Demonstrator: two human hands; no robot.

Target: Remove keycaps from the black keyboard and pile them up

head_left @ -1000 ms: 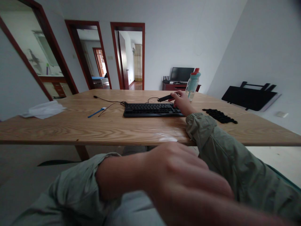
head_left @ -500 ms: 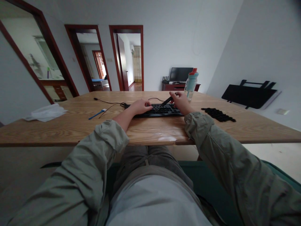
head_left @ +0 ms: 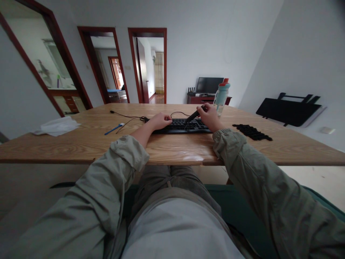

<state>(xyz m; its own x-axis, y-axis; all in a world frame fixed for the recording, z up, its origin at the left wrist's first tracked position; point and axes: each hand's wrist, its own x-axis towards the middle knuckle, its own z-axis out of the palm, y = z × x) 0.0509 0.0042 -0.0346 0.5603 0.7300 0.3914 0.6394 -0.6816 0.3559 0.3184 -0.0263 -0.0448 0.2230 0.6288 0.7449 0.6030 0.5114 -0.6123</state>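
Observation:
A black keyboard (head_left: 179,126) lies across the middle of the wooden table (head_left: 81,144). My left hand (head_left: 159,121) rests curled on the keyboard's left part, pressing down on it. My right hand (head_left: 208,116) grips a slim black tool (head_left: 193,116) whose tip points down-left onto the keys. A heap of loose black keycaps (head_left: 252,132) lies on the table to the right of my right forearm.
A clear bottle with a teal and red cap (head_left: 221,95) stands just behind my right hand. A blue-handled tool (head_left: 114,128) and the keyboard's cable (head_left: 126,116) lie left of the keyboard. White cloth (head_left: 57,126) sits at the table's left edge. A black folded stand (head_left: 289,108) leans at the right wall.
My left hand came up from close to the camera and settled on the keyboard's left part. My right hand tilted the black tool from level down onto the keys.

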